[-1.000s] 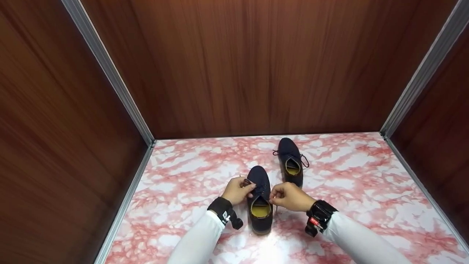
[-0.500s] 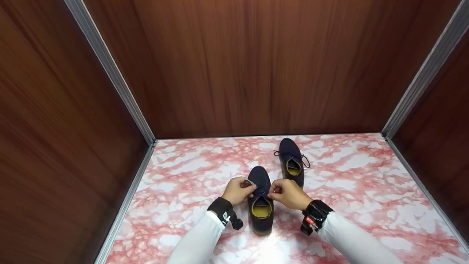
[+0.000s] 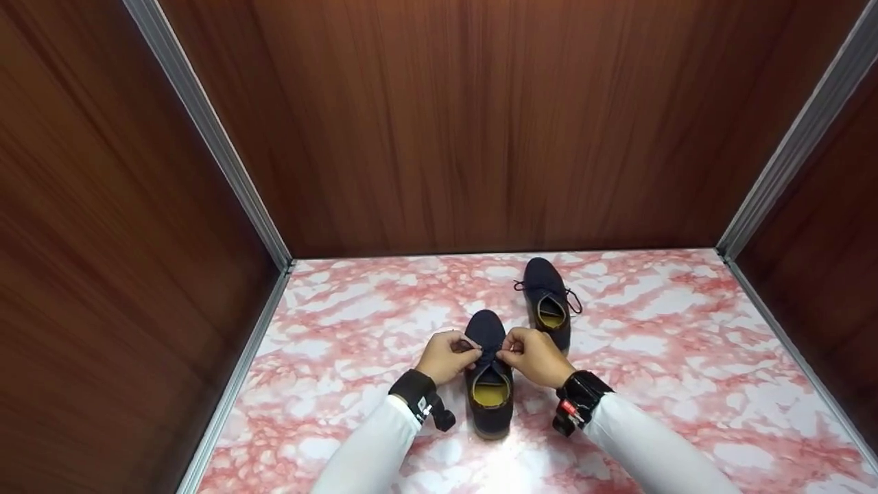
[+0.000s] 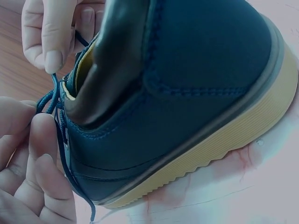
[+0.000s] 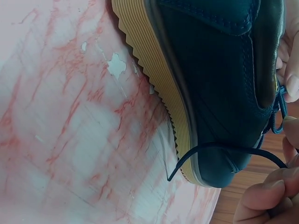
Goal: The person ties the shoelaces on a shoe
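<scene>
A dark navy lace-up shoe (image 3: 485,326) stands upright, toe away from me, with a yellow insole and a ridged tan sole (image 4: 233,154). My left hand (image 3: 442,358) is at the left of its lacing, thumb and finger pinching a looped part of the shoelace (image 4: 46,100). From the opposite side my right hand (image 3: 538,358) pinches the lace too, its fingertips close to the left hand's over the tongue. One loose lace end (image 5: 233,148) trails from the right fingers down the side of the shoe. The fingers partly hide the crossing of the laces.
A matching shoe (image 3: 542,274) stands behind and to the right, its laces sticking out on both sides. The surface (image 3: 357,309) is red-and-white marbled. Brown wood-grain panels (image 3: 439,137) with grey metal corner strips enclose it at the back and sides.
My right hand has moved left and slightly forward, from the shoe's right side to over the lacing next to the left hand. The left hand has stayed in place, still pinching the lace.
</scene>
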### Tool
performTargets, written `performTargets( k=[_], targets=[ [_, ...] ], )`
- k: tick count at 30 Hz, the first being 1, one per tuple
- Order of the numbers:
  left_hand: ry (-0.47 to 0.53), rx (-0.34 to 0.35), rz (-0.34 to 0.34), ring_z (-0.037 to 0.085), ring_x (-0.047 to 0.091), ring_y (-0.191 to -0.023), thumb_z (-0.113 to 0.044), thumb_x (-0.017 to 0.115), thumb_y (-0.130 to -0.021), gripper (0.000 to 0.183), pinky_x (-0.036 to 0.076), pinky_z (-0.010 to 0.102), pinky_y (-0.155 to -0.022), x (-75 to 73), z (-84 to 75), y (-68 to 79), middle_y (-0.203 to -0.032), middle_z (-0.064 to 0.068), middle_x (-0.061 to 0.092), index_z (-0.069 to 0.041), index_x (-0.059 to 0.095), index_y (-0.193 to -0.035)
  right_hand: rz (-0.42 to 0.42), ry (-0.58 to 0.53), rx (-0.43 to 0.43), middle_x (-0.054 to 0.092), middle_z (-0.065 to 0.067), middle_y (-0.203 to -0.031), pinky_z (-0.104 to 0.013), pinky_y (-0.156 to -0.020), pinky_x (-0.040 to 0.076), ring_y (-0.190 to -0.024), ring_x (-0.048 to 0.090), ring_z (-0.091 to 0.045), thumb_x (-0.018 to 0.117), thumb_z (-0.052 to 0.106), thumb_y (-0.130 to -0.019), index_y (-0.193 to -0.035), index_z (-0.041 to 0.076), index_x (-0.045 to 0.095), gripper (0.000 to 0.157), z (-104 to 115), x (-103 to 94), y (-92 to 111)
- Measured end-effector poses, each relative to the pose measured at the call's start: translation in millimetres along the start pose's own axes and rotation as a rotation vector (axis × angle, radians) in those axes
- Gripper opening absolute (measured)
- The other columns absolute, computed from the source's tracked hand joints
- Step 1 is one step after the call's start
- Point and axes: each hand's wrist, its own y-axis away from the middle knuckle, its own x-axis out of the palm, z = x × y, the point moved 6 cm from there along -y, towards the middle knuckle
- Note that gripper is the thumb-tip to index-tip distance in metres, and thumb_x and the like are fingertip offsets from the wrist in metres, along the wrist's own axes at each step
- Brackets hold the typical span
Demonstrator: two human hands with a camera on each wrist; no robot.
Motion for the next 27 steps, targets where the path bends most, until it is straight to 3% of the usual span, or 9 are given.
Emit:
performTargets(
  k=[5, 9, 13, 19, 23, 27],
  targets=[
    [0.015, 0.026, 0.019, 0.012, 0.069, -0.066, -0.003, 0.077, -0.09, 0.01, 0.055, 0.018, -0.059, 1.2, -1.3, -0.4, -0.085, 0.016, 0.078, 0.004, 0.075, -0.097, 0.002, 0.004, -0.004, 0.058, 0.008, -0.066, -0.018, -0.058, 0.041, -0.06, 0.05, -0.002, 0.082, 0.014, -0.088, -0.08, 0.016, 0.066, 0.019, 1, 2.1, -3],
    [0.029, 0.031, 0.019, 0.007, 0.065, -0.064, -0.001, 0.077, -0.088, 0.011, 0.052, 0.016, -0.057, 1.1, -1.9, -0.2, -0.084, 0.018, 0.078, 0.006, 0.075, -0.097, 0.0, 0.001, -0.006, 0.057, 0.006, -0.065, -0.019, -0.056, 0.04, -0.059, 0.049, -0.002, 0.082, 0.013, -0.088, -0.083, 0.014, 0.067, 0.016, 1, 3.2, -5],
    [0.02, 0.038, 0.009, 0.005, 0.064, -0.062, 0.0, 0.078, -0.087, 0.01, 0.05, 0.014, -0.055, 0.5, -2.9, 0.3, -0.084, 0.022, 0.077, 0.005, 0.076, -0.096, 0.021, -0.016, -0.007, 0.058, 0.003, -0.064, -0.019, -0.054, 0.039, -0.056, 0.048, -0.003, 0.08, 0.013, -0.09, -0.097, 0.009, 0.073, 0.011, 2, 5.6, -7],
    [0.005, 0.048, 0.0, 0.003, 0.064, -0.064, 0.003, 0.078, -0.086, 0.009, 0.054, 0.014, -0.059, -0.4, -3.5, 1.2, -0.09, 0.022, 0.078, 0.004, 0.076, -0.094, 0.079, 0.009, -0.048, 0.066, -0.004, -0.07, -0.019, -0.057, 0.042, -0.06, 0.05, -0.003, 0.077, 0.01, -0.093, -0.117, 0.003, 0.077, 0.025, 3, 9.5, -8],
    [0.01, 0.037, 0.004, 0.003, 0.065, -0.066, 0.002, 0.079, -0.086, 0.009, 0.055, 0.015, -0.06, -1.0, -3.8, 1.9, -0.09, 0.019, 0.078, 0.004, 0.076, -0.094, 0.085, 0.04, -0.089, 0.074, -0.003, -0.081, -0.019, -0.065, 0.046, -0.068, 0.054, -0.002, 0.076, 0.009, -0.093, -0.107, 0.009, 0.08, 0.014, 4, 10.6, -9],
    [0.016, 0.035, 0.008, 0.002, 0.065, -0.068, 0.002, 0.078, -0.086, 0.01, 0.054, 0.015, -0.06, -1.6, -4.7, 2.5, -0.092, 0.02, 0.079, 0.005, 0.076, -0.095, 0.082, 0.023, -0.087, 0.066, 0.001, -0.072, -0.019, -0.062, 0.043, -0.064, 0.051, -0.002, 0.076, 0.01, -0.093, -0.09, 0.013, 0.075, 0.004, 5, 11.1, -9]
  ],
)
